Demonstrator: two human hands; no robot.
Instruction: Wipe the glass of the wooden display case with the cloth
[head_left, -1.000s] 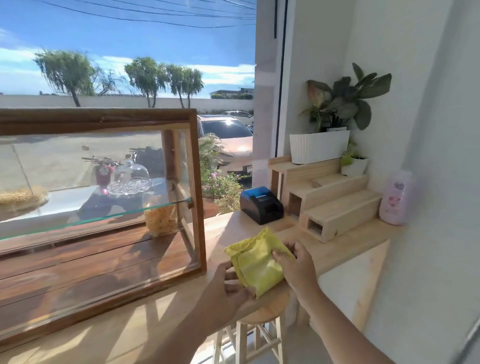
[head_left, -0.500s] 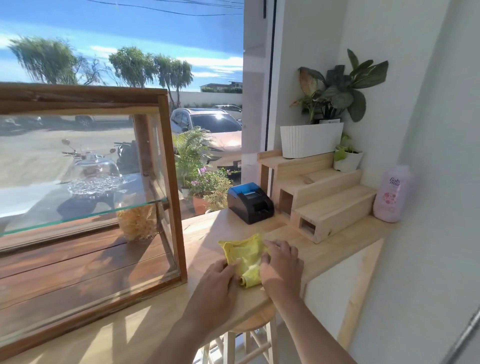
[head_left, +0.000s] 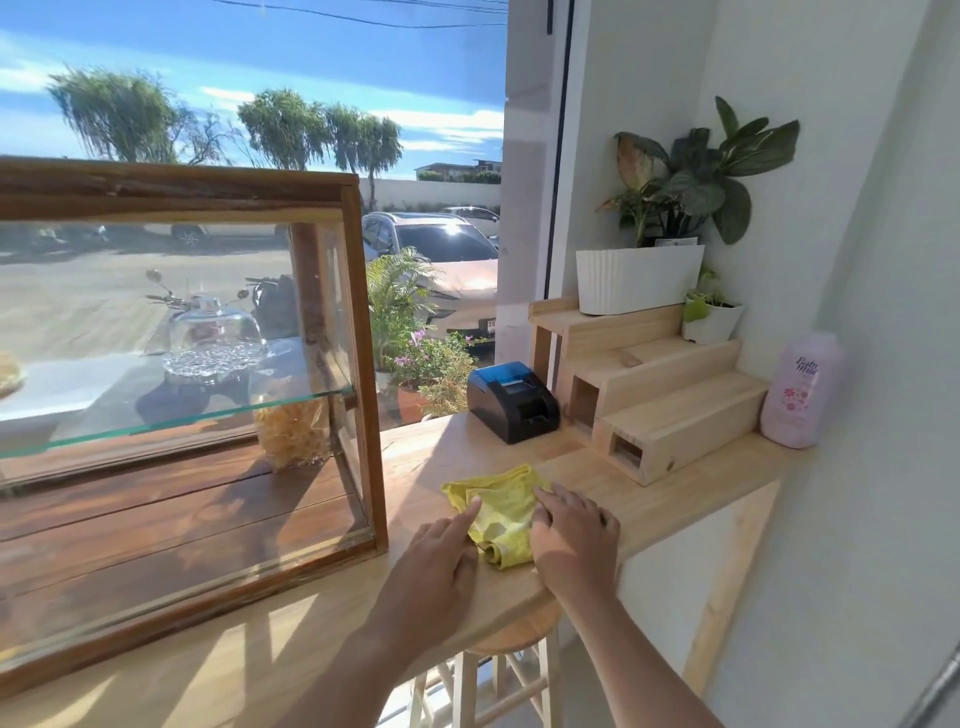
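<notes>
A folded yellow cloth (head_left: 501, 512) lies flat on the light wooden counter (head_left: 426, 457), just right of the wooden display case (head_left: 365, 364). The case has a dark wood frame and a large front glass pane (head_left: 156, 519). My left hand (head_left: 436, 566) rests at the cloth's left edge, its index finger stretched onto the fabric. At the cloth's right edge my right hand (head_left: 574, 540) lies flat, its fingertips touching the fabric. Neither hand grips the cloth or touches the case.
Inside the case a glass dome (head_left: 213, 343) stands on a glass shelf. Behind the cloth sit a black receipt printer (head_left: 511, 402), stepped wooden risers (head_left: 670, 415) carrying a white planter (head_left: 639, 278), and a pink bottle (head_left: 800, 395). A wooden stool (head_left: 514, 639) stands under the counter edge.
Both hands have lowered the cloth from the air onto the counter and spread it flat. Their grip has loosened into fingers resting on it.
</notes>
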